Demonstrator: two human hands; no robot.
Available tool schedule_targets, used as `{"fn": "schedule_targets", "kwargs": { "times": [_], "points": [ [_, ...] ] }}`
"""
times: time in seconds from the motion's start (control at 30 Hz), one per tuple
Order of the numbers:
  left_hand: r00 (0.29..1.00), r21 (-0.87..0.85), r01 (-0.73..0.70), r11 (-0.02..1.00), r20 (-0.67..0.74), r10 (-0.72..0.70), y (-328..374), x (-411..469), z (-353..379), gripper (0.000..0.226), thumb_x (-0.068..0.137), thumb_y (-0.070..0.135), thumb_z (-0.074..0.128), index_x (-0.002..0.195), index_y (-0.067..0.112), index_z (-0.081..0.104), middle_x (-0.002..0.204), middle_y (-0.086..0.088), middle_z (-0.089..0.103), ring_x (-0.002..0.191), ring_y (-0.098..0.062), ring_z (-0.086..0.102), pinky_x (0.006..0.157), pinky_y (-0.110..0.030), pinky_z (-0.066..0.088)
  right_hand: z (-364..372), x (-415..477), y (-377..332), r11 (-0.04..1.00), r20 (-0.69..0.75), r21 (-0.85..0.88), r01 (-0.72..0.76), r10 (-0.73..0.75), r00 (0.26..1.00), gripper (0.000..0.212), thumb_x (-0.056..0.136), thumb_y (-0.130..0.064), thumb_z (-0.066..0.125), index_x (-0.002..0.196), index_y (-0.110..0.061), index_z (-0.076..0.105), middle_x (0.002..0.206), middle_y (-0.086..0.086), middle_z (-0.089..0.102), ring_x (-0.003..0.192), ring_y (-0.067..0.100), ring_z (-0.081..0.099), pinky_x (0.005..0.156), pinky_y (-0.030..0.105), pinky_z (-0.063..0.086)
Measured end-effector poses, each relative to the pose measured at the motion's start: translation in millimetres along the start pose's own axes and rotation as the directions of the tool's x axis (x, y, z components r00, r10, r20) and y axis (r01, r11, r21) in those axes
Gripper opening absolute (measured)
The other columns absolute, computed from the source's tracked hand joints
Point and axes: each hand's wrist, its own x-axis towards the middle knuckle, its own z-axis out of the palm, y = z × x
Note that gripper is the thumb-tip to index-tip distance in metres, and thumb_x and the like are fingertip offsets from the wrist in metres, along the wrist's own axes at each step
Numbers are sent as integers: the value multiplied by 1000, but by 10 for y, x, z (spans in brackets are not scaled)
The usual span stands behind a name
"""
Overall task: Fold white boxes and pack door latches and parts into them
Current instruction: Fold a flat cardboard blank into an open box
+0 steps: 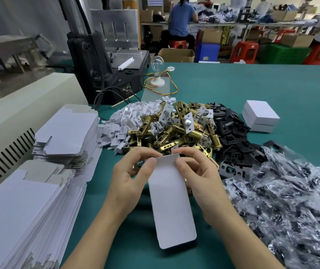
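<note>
Left hand [130,177] pinches the far-left corner of the flat white cardboard box blank [171,206], right hand [198,179] the far-right corner, equally near; its long axis points away toward the brass door latches [174,133] heaped beyond.

You're in a factory packing workshop: heaped brass latches [174,129] on your green counter [252,84], a press machine [101,55] far left, workers [180,20] on red stools [177,44] beyond.

Head view — forward, downward, close over table [242,84].
</note>
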Motion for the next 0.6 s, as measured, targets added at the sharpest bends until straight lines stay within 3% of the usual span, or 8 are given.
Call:
{"fn": "schedule_targets", "kwargs": {
  "times": [0.13, 0.27, 0.43, 0.53, 0.6],
  "points": [
    [994, -16, 106, 994, -21, -106, -29, 22, -6, 18, 96, 43, 62, 91, 28, 71, 88, 0, 68, 82, -21, 60, 69, -26, 45, 18, -10, 8, 998, 34, -65, -3, 5, 999, 13, 101, -31, 65, 112, -35, 72, 98, -1, 77, 90, 19, 73, 70, 31, 58],
    [989, 3, 130, 992, 71, -130, -29, 14, -8, 11, 96, 36, 63, 93, 31, 72, 94, 5, 72, 88, -10, 65, 74, -19, 49, 23, -11, 7, 991, 3, -136, 4, -4, 1000, 23, 93, -52, 64, 104, -35, 75, 97, -4, 75, 89, 17, 70, 68, 36, 54],
    [976, -71, 204, 976, 93, -197, -21, 26, -19, 16, 96, 30, 63, 102, 29, 77, 104, 6, 76, 101, -12, 69, 84, -21, 54, 5, 1, 31, 994, -3, -109, -3, 2, 1000, 13, 95, -43, 70, 105, -36, 75, 103, -5, 76, 96, 16, 71, 76, 38, 57],
    [956, -105, 286, 952, 99, -276, -24, 32, -33, 15, 102, 17, 68, 110, 26, 76, 108, 11, 77, 99, -3, 70, 80, -15, 55, -6, 13, 37, 998, 3, -36, -58, 58, 998, 27, 81, -48, 77, 107, -38, 72, 110, -4, 76, 98, 19, 75, 78, 39, 63],
    [942, -102, 329, 939, 98, -319, -33, 31, -38, 21, 103, 12, 65, 110, 27, 76, 107, 14, 76, 95, 1, 69, 78, -15, 55, -5, 11, 35, 998, 20, -30, -63, 64, 998, 28, 82, -45, 77, 107, -37, 71, 110, -6, 75, 93, 17, 76, 74, 36, 64]
  ]
}}
